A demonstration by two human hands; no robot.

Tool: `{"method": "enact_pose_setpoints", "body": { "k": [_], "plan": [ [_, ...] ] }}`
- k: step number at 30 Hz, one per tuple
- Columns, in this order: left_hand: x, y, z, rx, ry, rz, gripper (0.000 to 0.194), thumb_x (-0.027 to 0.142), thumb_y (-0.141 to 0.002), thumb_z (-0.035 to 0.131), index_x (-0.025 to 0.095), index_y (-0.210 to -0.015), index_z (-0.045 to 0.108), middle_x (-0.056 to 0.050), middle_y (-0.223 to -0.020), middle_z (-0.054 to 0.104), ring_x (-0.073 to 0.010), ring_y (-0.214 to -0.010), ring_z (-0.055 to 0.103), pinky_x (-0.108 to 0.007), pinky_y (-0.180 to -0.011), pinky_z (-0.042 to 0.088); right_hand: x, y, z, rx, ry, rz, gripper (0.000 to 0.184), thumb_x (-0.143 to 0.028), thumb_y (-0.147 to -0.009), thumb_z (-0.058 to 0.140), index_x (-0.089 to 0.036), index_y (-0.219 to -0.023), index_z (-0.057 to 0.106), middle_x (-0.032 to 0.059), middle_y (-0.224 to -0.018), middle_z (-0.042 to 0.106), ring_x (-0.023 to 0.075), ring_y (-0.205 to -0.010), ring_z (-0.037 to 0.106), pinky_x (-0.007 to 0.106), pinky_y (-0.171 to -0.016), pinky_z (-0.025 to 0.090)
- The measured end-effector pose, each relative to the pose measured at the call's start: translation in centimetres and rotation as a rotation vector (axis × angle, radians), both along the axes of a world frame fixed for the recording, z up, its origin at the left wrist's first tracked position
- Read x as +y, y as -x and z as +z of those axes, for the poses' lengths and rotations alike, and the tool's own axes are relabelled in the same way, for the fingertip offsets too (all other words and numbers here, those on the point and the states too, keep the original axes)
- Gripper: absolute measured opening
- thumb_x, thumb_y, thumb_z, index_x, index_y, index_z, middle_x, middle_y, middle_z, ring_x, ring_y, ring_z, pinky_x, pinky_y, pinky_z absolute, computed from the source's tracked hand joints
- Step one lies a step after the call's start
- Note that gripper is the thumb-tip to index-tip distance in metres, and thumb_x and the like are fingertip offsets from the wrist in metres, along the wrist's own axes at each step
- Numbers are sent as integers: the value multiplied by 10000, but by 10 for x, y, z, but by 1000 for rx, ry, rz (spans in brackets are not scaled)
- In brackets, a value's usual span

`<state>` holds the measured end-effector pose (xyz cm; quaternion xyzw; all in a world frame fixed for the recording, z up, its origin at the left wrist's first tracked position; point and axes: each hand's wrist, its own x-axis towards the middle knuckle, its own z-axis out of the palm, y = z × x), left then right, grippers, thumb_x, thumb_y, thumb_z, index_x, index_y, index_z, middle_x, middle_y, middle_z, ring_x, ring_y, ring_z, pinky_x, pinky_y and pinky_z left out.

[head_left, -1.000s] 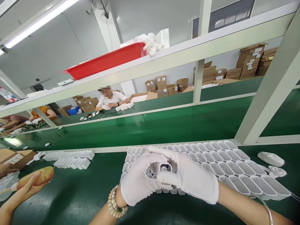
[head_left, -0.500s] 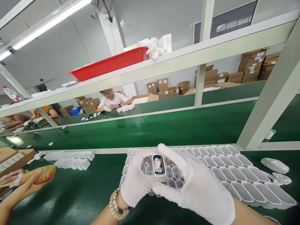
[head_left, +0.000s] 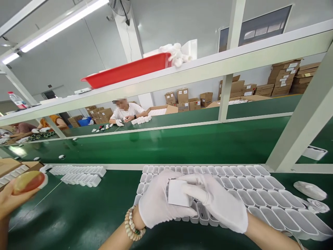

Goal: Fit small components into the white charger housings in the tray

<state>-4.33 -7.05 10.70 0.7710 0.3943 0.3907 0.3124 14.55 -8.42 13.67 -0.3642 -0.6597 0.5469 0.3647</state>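
Note:
Both my hands wear white gloves. My left hand (head_left: 161, 199) is closed around a white plastic housing (head_left: 177, 192), whose flat, plain side faces me. My right hand (head_left: 217, 199) lies against the housing from the right, its fingers bent over the upper right part of it. What is inside the housing is hidden now. Beneath and behind my hands stand rows of open white plastic cases (head_left: 262, 198) on the green table (head_left: 85, 215), partly covered by the gloves.
At the left, another person's hand (head_left: 7, 198) holds a yellow-and-red rounded object (head_left: 28, 182). More white cases (head_left: 83, 178) lie nearby. A green conveyor (head_left: 166, 146) runs behind, carrying a white part (head_left: 314, 152). Overhead, a shelf holds a red tray (head_left: 130, 71). A co-worker (head_left: 127, 113) sits opposite.
The housing has turned: its open end with parts inside faced me, now a plain side does. My right fingers have come over it. The other person's hand moved left with the yellow-and-red object.

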Motion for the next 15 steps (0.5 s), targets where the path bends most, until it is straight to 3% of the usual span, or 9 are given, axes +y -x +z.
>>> {"method": "enact_pose_setpoints", "body": {
  "k": [5, 8, 10, 13, 15],
  "plan": [
    [-1, -8, 3, -70, 38, -54, 558, 434, -582, 895, 216, -1035, 653, -22, -860, 685, -206, -763, 676, -343, -766, 576, 2, 5, -3, 95, 106, 45, 187, -361, -766, 733, -192, -709, 678, -30, -681, 601, 131, -641, 520, 232, -575, 420],
    [1, -15, 5, -25, 71, 11, 528, 360, -605, 876, 200, -1047, 636, -39, -944, 700, -228, -848, 684, -343, -785, 575, 9, 7, -7, 193, 198, -7, 208, -327, -734, 777, -176, -650, 660, -37, -647, 579, 118, -613, 504, 227, -552, 412],
    [2, -17, 5, 10, 79, 111, 509, 336, -688, 812, 193, -1131, 606, -66, -1045, 701, -254, -955, 682, -363, -830, 573, 18, 8, -12, 363, 362, -83, 245, -323, -731, 792, -160, -621, 645, -25, -630, 579, 109, -580, 496, 224, -521, 414],
    [-2, -12, 3, 104, -46, 284, 574, 373, -827, 689, 199, -1339, 494, -112, -1205, 663, -294, -1138, 632, -449, -970, 522, 33, 7, -18, 647, 597, -214, 194, -318, -774, 768, -152, -726, 679, 8, -678, 628, 99, -545, 511, 219, -500, 445],
    [-11, -9, 0, 219, -168, 249, 474, 368, -896, 616, 232, -1339, 516, -103, -1179, 676, -287, -1121, 643, -448, -971, 521, 41, 4, -20, 731, 630, -262, 144, -298, -824, 720, -163, -795, 681, 17, -719, 646, 89, -534, 517, 203, -496, 456]
  ]
}}
